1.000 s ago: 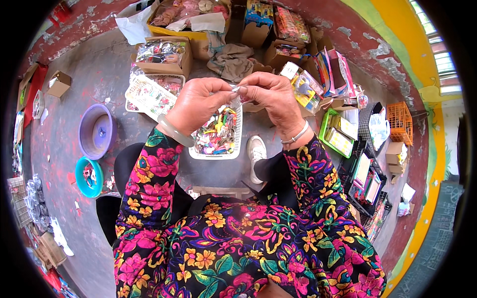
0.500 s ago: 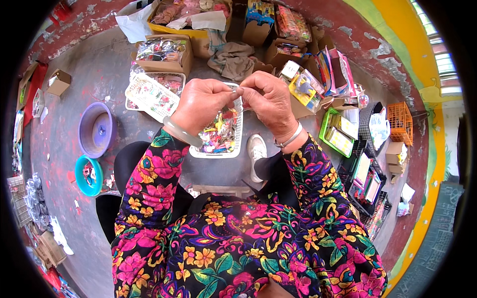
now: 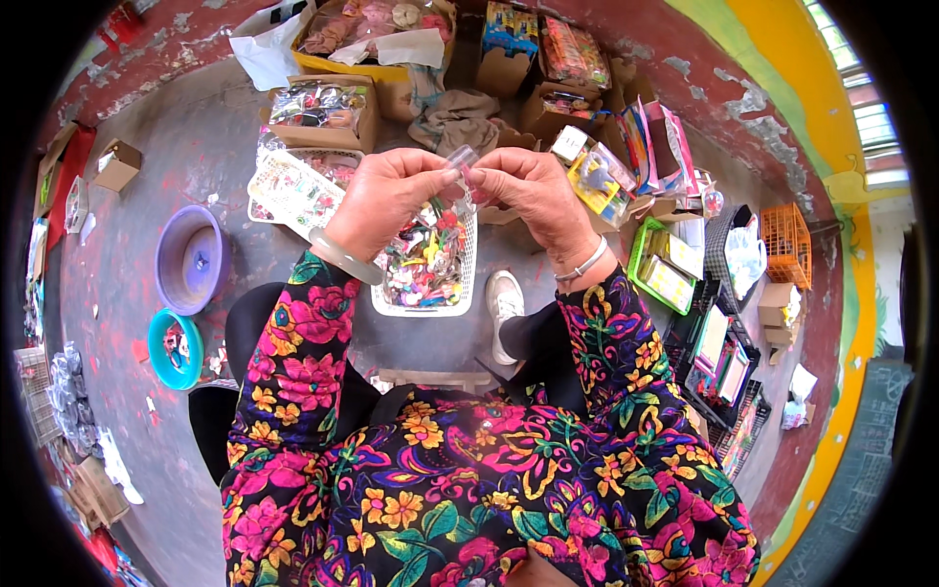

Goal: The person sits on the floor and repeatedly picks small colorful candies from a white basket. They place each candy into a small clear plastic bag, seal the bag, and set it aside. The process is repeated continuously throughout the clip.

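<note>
Above a white basket (image 3: 472, 279) full of small colourful wrapped pieces, both my hands meet at a small clear plastic packet (image 3: 463, 157). Something pinkish shows at its lower part, too small to make out. My left hand (image 3: 389, 196) pinches the packet's left side between thumb and fingers, with a pale bangle round the wrist. From the other side, my right hand (image 3: 540, 201) pinches it too; a silver bangle sits on that wrist. The fingertips nearly touch and partly hide the packet.
A white perforated tray (image 3: 279, 186) leans on another basket beyond my left hand. Cardboard boxes (image 3: 323, 137) of packaged goods line the far wall. Purple (image 3: 223, 256) and teal basins (image 3: 155, 350) stand left; a green basket (image 3: 641, 245) and black crates (image 3: 709, 386) stand right.
My hands have lowered slightly and moved a little apart. The clear packet now stands up visibly between my fingertips, where before it was mostly hidden.
</note>
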The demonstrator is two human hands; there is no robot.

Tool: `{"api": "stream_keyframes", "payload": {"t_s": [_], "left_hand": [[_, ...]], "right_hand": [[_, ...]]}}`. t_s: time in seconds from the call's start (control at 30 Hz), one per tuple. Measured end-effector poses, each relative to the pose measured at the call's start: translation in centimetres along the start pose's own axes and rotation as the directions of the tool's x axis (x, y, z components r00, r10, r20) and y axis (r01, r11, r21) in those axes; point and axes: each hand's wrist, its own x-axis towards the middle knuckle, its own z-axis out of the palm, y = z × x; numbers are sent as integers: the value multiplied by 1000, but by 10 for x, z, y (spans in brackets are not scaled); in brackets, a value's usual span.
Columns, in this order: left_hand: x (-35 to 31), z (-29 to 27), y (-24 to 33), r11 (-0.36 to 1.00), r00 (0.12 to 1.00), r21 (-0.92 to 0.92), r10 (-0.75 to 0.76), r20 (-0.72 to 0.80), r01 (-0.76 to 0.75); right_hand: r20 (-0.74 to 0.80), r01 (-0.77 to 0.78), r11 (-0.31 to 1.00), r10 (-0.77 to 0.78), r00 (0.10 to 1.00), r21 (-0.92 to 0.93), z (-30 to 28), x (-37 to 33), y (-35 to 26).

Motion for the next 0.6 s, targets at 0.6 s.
{"api": "stream_keyframes", "payload": {"t_s": [0.6], "left_hand": [[0,1,-8,974,989,-224,-14,-147,-19]], "right_hand": [[-29,-80,969,89,996,236,2,2,4]]}}
